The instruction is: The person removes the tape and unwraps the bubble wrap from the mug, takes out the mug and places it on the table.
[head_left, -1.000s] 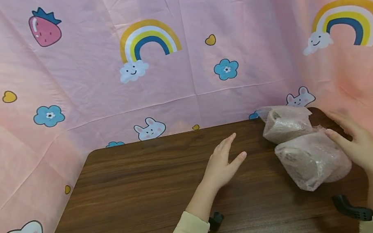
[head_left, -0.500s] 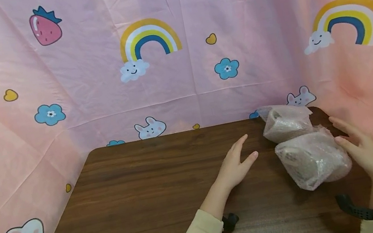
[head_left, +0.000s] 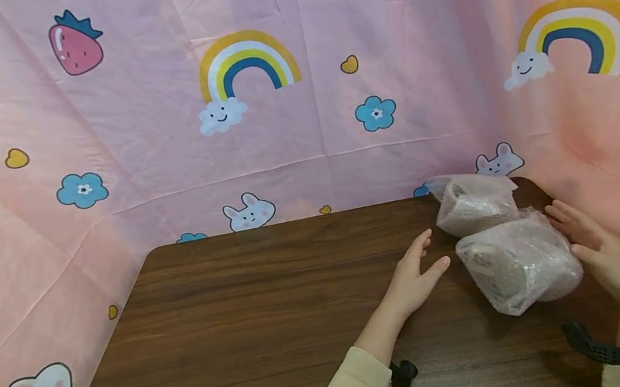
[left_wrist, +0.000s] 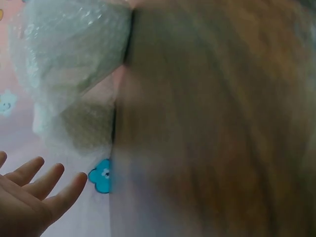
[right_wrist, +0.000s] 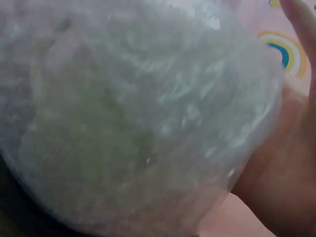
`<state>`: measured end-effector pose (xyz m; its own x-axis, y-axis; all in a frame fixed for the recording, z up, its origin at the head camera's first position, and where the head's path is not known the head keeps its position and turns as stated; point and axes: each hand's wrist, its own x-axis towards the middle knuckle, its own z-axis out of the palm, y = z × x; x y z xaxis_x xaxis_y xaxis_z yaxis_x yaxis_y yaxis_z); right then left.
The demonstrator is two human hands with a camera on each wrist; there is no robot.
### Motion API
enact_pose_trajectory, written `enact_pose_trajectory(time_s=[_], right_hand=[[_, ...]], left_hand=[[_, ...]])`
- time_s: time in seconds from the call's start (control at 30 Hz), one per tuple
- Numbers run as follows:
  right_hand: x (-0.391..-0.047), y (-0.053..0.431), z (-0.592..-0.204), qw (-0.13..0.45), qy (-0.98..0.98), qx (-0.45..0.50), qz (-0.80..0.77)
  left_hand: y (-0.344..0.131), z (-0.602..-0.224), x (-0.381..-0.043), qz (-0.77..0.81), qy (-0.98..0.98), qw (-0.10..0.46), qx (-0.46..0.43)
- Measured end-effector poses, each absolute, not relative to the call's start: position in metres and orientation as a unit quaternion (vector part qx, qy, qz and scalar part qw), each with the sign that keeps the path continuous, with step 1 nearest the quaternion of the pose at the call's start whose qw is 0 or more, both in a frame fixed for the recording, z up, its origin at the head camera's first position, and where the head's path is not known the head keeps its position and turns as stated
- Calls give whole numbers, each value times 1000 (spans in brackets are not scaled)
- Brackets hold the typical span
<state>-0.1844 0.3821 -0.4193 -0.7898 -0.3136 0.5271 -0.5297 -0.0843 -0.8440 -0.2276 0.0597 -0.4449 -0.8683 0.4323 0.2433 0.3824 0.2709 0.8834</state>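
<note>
Two bubble-wrapped bundles lie at the right of the table, the near bundle (head_left: 521,263) against the far bundle (head_left: 476,202). Greenish-grey contents show dimly through the wrap. My left hand (head_left: 415,280) hovers left of the near bundle, fingers extended and apart from it; in the left wrist view the hand (left_wrist: 29,197) holds nothing. On the other side, my right hand (head_left: 608,258) is beside the near bundle with its fingers spread. Wrap (right_wrist: 148,108) fills most of the right wrist view, with that hand (right_wrist: 281,173) along its right edge. Whether it touches the wrap, I cannot tell.
A dark wood-grain table (head_left: 244,316) spreads out to the left of the bundles. Pink patterned cloth (head_left: 156,96) hangs behind it and along both sides. Each wrist wears a black camera mount, such as the left mount (head_left: 401,378).
My left hand has moved right, closer to the near bundle. My right hand has shifted slightly right and toward me. Both bundles have stayed in place.
</note>
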Motion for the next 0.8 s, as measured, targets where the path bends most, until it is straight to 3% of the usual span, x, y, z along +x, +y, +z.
enact_pose_trajectory(time_s=[0.27,0.4,0.63,0.8], right_hand=[[-188,393,-440,25,-621,337,707],[-190,398,-449,11,-615,354,704],[-185,403,-458,7,-655,284,700],[-186,407,-466,-9,-639,313,703]], left_hand=[[72,-452,-228,584,773,44,244],[76,-453,-228,580,777,40,239],[86,-459,-229,586,776,46,230],[92,-463,-230,604,766,57,214]])
